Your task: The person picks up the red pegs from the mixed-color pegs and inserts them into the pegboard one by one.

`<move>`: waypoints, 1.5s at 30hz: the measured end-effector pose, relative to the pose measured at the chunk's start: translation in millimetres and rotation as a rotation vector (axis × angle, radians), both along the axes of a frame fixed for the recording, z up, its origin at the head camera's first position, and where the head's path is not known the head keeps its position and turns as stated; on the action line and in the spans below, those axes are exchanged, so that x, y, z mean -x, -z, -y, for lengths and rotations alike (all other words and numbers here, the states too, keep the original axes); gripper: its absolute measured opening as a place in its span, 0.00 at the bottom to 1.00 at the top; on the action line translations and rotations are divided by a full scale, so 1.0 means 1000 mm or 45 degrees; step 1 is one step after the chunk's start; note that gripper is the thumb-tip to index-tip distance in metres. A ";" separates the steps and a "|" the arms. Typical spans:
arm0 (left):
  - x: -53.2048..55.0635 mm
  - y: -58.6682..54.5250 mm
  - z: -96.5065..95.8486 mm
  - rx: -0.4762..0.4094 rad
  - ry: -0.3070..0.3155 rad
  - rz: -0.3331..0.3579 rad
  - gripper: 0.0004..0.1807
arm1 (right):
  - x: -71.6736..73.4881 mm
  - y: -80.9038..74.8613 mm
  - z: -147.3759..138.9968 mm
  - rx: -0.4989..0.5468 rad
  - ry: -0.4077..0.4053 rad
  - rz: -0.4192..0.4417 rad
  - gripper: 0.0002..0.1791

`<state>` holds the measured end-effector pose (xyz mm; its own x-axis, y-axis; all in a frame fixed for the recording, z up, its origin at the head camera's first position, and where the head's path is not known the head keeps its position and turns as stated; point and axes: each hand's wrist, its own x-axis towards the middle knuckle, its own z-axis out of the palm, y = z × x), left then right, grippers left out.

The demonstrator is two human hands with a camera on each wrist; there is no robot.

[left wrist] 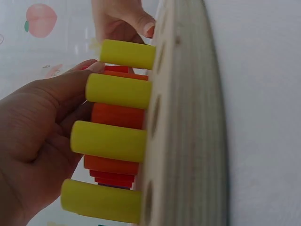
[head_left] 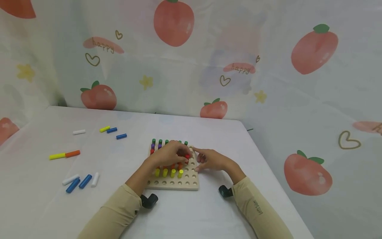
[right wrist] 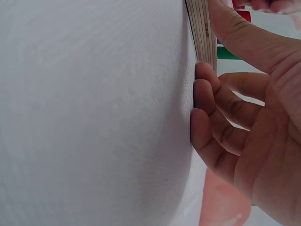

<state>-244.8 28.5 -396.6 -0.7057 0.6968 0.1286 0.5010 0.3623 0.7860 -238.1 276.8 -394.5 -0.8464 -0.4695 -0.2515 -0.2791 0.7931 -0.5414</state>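
A wooden pegboard point(head_left: 173, 187) lies on the white table with rows of green, purple, red, orange and yellow pegs standing in its holes. Reaching over the board, my left hand point(head_left: 169, 154) pinches a red peg point(head_left: 187, 157) between thumb and fingertips above the right part of the red row. Four-sided holes are not seen; round holes show along the near and right edges. My right hand point(head_left: 213, 160) rests at the board's right side, its thumb and index finger touching the edge. In the right wrist view, its other fingers point(right wrist: 202, 127) rest loosely bent on the tabletop.
Loose pegs lie on the left of the table: a white peg point(head_left: 79, 132), a yellow peg point(head_left: 104, 128) and blue pegs point(head_left: 121, 136) at the back, a yellow peg joined end-on to an orange peg point(head_left: 73, 153), and blue and white pegs point(head_left: 85, 181) nearer. A fruit-print cloth point(head_left: 185, 76) hangs behind.
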 end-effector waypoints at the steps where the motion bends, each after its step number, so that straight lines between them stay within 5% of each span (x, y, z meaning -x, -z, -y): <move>1: 0.000 0.001 -0.001 -0.002 0.000 -0.008 0.12 | 0.000 0.000 -0.001 0.000 -0.003 -0.005 0.52; 10: 0.000 0.002 -0.007 0.005 -0.090 -0.028 0.09 | 0.000 0.001 -0.004 0.034 -0.012 0.007 0.52; 29: 0.000 0.009 -0.013 0.024 -0.113 -0.059 0.08 | 0.000 0.002 -0.004 0.031 -0.046 -0.016 0.52; 45: -0.005 0.001 -0.014 0.082 -0.139 -0.021 0.09 | -0.001 0.001 -0.003 0.026 -0.023 -0.008 0.51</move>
<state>-240.0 42.9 -397.6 -0.7759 0.6231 0.0984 0.4685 0.4649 0.7512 -237.5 279.4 -395.4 -0.8393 -0.4894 -0.2367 -0.2963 0.7768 -0.5556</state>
